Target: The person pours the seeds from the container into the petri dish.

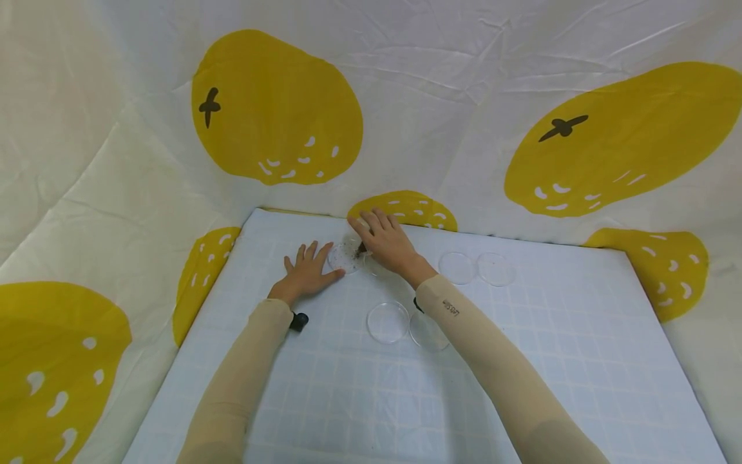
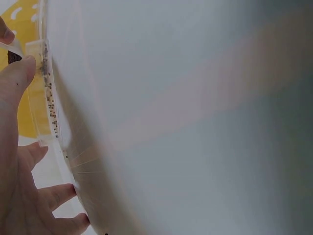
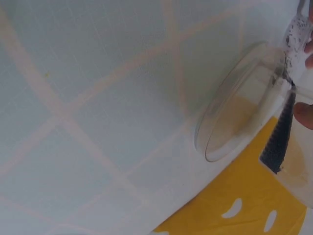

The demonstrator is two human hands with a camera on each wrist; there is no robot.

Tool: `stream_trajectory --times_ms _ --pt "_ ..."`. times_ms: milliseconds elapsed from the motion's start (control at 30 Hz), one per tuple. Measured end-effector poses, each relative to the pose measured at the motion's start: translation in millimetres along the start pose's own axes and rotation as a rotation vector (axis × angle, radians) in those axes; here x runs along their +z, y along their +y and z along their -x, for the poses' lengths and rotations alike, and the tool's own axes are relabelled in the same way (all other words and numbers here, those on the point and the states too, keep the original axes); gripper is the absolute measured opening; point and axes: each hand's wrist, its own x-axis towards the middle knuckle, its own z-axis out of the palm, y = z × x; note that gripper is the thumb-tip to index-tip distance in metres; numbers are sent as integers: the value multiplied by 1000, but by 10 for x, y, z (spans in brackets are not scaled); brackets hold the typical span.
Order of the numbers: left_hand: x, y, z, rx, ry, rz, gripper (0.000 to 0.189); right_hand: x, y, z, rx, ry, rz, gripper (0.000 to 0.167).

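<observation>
Plainly | left grip [image 1: 307,274] spread, touching dish [image 1: 342,259] | right grip [image 1: 390,243] holding container [image 3: 297,159] | dark wedge [image 3: 279,139] clearest: right wrist

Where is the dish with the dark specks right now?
In the head view, the speckled dish sits slightly left of centre, toward the far edge of the table, between the left hand and the right hand.

Shallow dish [image 1: 339,263], round, clear, laid flat on the tabletop [image 1: 348,399]; base strewn with small dark granules [image 1: 349,255]. Clear vessel [image 3: 298,178], held tilted at the dish in the right hand [image 1: 387,243]; a dark mass [image 3: 279,142] is contained; outline partly hidden.
</observation>
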Motion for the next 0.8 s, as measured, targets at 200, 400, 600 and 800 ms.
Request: stream_trajectory --times_ms 200,400,600,800 --pt "7 -3 0 4 5 5 89 17 0 -6 -5 9 7 76" --pt "-1 6 8 3 5 6 89 13 -5 -15 -3 6 16 76" --pt "-13 19 20 3 5 2 89 -7 -14 -19 2 3 18 74" --pt "-15 21 22 -1 -1 4 89 -22 -34 -20 6 -21 7 75"
